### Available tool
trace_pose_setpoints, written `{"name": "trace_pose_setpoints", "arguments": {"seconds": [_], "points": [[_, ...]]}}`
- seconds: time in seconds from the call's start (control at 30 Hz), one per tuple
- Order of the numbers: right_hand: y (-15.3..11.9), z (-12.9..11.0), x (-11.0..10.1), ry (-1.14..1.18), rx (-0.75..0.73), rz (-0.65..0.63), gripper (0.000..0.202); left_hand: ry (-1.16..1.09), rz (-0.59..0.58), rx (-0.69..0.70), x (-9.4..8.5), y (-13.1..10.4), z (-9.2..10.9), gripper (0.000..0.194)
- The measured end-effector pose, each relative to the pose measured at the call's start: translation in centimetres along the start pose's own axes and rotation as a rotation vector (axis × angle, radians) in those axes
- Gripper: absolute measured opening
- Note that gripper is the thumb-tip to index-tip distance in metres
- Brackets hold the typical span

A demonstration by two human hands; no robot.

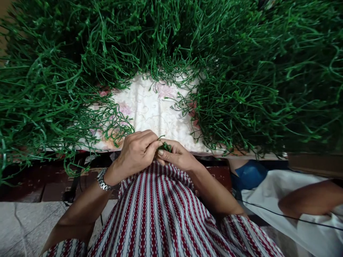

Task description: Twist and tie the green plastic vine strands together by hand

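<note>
My left hand (139,149), with a metal watch at the wrist, is closed in a pinch at the table's front edge. My right hand (177,153) meets it there, its thumb and fingers closed around a small clump of green sprigs (165,146). One thin green stem sticks up between the two hands, at my left fingertips. How the pieces join is hidden by the fingers. Just beyond lies a floral cloth (147,107) in white, pink and orange on the tabletop.
Large heaps of thin green sprigs, plastic-looking, lie on the left (48,96), along the back and on the right (254,100). Some hang over the front edge at left. Another person's arm (308,200) and white clothing are at lower right, with a black cable crossing.
</note>
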State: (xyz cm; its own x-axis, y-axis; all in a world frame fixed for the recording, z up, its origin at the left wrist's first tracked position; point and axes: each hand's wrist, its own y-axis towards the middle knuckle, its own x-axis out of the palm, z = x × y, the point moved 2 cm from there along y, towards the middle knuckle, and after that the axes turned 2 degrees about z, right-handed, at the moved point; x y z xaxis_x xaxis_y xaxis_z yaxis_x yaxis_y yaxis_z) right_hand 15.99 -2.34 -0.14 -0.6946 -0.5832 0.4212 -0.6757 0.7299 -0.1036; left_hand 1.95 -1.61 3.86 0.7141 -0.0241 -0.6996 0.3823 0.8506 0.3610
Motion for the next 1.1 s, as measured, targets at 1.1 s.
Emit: {"name": "trace_pose_setpoints", "arguments": {"seconds": [1.1], "points": [[4.2,-6.1,1.7,-1.049,-0.608,0.301,0.017,-1.372,0.286,-0.355,-2.8,4.4,-0.5,0.019]]}}
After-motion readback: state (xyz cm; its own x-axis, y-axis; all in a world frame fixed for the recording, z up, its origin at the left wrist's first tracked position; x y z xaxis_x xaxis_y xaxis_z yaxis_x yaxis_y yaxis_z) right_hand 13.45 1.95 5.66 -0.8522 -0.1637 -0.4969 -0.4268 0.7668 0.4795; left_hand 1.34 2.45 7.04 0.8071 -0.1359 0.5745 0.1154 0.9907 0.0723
